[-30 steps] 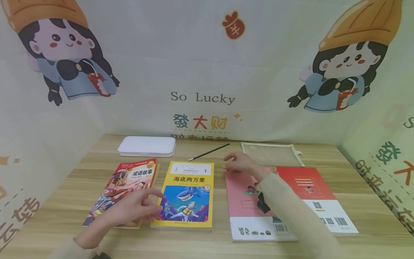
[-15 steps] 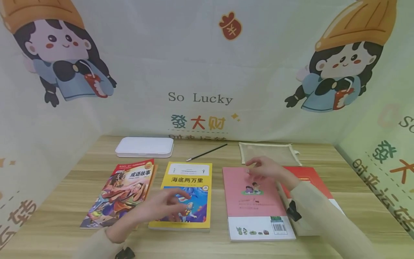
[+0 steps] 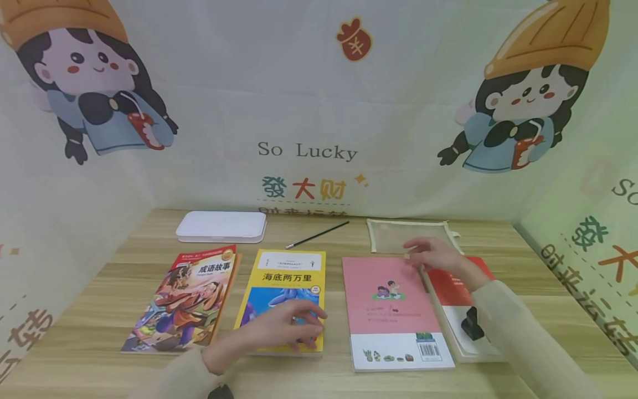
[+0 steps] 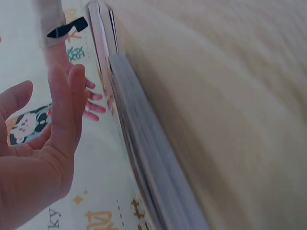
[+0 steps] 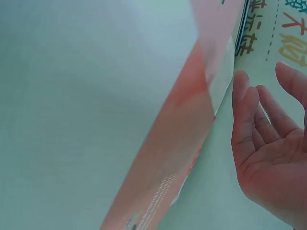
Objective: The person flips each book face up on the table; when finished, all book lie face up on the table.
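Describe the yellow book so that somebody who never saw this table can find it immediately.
On the wooden table, look on the near side of the white case. The yellow book lies there, second book from the left. Its yellow border around a blue picture sets it apart from the red-topped book to its left and the pink book to its right.

Yellow book point(image 3: 286, 285) flat, closed, front up; pink-and-white book point(image 3: 394, 316) flat to its right; red-and-white book point(image 3: 452, 299) just beside that.

Four books point(image 3: 386, 318) lined the wooden table point(image 3: 87, 313) between left and right edges, and there, near the surface's far edge, lay white case point(image 3: 221, 225), pencil point(image 3: 319, 234), pouch point(image 3: 391, 236)!
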Tool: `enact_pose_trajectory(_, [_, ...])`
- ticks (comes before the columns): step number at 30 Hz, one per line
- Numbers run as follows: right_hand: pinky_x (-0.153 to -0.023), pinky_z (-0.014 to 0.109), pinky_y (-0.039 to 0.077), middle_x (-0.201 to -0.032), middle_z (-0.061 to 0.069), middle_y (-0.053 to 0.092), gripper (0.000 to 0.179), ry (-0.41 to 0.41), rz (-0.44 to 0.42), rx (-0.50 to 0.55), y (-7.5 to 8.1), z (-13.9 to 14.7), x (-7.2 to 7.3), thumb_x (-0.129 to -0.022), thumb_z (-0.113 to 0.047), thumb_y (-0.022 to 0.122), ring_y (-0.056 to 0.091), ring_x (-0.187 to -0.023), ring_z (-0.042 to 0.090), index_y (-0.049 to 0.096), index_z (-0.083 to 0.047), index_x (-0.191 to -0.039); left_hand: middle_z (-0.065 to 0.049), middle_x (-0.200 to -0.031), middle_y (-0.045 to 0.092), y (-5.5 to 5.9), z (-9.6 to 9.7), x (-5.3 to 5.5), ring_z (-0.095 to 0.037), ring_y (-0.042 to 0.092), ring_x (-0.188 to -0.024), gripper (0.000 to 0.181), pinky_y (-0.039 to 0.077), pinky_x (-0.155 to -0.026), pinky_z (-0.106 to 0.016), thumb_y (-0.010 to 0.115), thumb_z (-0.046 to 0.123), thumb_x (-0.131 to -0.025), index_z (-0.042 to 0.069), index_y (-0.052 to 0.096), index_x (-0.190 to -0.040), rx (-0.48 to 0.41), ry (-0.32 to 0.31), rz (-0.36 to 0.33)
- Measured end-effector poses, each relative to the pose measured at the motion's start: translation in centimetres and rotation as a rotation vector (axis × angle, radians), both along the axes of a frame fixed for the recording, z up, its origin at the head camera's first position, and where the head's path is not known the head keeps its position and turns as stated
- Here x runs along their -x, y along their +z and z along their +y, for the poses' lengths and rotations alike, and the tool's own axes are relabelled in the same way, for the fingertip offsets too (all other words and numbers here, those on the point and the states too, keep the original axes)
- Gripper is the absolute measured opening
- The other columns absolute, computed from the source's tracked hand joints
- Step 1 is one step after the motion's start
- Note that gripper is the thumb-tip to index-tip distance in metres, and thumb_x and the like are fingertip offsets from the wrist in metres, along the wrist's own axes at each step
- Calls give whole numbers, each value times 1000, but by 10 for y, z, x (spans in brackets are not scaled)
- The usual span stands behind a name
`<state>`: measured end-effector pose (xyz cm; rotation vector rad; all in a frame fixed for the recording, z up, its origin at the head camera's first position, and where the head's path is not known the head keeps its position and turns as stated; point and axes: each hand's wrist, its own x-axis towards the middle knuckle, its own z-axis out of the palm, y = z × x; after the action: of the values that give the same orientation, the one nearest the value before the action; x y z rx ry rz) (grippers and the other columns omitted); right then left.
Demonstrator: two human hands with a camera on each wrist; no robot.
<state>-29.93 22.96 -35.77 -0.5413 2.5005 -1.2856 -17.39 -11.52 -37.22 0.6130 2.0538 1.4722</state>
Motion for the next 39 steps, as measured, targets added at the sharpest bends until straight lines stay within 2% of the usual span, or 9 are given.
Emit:
enact_pose_trajectory(6, [-65, 32, 49, -109, 28, 52, 43, -12, -26, -8, -4, 8, 3, -83, -6, 52, 57, -83, 26, 40, 15, -119, -11, -100, 59, -3, 17, -5, -27, 62, -81, 35, 52, -60, -37, 57, 22, -87, 2, 50, -114, -66, 5, -165])
enact_pose_trajectory(9, [-60, 29, 49, -110, 29, 51, 43, -15, -38, -12, -6, 11, 5, -85, -5, 51, 57, -80, 24, 38, 16, -119, -12, -102, 58, -5, 24, -6, -28, 61, -82, 35, 52, -61, -37, 57, 19, -87, 1, 49, -116, -86, 36, -218])
enact_pose_trajectory(13, [-59, 28, 49, -110, 29, 51, 41, -26, -36, -25, -8, 14, 7, -86, -6, 51, 56, -77, 21, 39, 15, -119, -11, -103, 57, -8, 35, -10, -27, 61, -82, 35, 52, -59, -37, 58, 17, -86, 1, 49, -116, -107, 118, -237])
enact_pose_trajectory(16, [-57, 27, 48, -109, 28, 52, 41, -38, -31, -37, -9, 15, 8, -86, -7, 51, 55, -73, 18, 40, 14, -119, -11, -105, 55, -11, 41, -14, -27, 61, -82, 35, 52, -58, -37, 58, 17, -86, 1, 48, -116, -123, 152, -236])
enact_pose_trajectory(19, [-55, 27, 48, -107, 26, 54, 41, -57, -27, -54, -11, 15, 9, -85, -7, 52, 54, -71, 17, 42, 13, -118, -9, -104, 54, -12, 45, -19, -27, 61, -80, 35, 52, -57, -36, 58, 18, -86, 2, 48, -116, -105, 163, -231])
enact_pose_trajectory(22, [-56, 27, 47, -107, 25, 54, 40, -80, -32, -78, -11, 13, 10, -85, -8, 53, 54, -72, 18, 43, 11, -118, -9, -104, 54, -13, 49, -25, -27, 61, -80, 36, 52, -56, -36, 58, 18, -86, 2, 47, -117, -97, 171, -257])
enact_pose_trajectory(32, [-57, 28, 48, -110, 26, 52, 41, -81, -58, -102, -13, 10, 12, -83, -7, 54, 53, -73, 19, 43, 10, -119, -14, -118, 44, -16, 58, -37, -31, 59, -86, 51, 52, -59, -38, 58, 15, -85, 0, 34, -127, -170, 225, -405])
enact_pose_trajectory(39, [-53, 27, 45, -112, 27, 51, 43, -69, -87, -114, -11, 6, 12, -85, -8, 53, 51, -63, 16, 41, 10, -122, -20, -127, 34, -14, 64, -40, -33, 59, -87, 58, 52, -60, -39, 57, 14, -85, -2, 26, -132, -221, 255, -443])
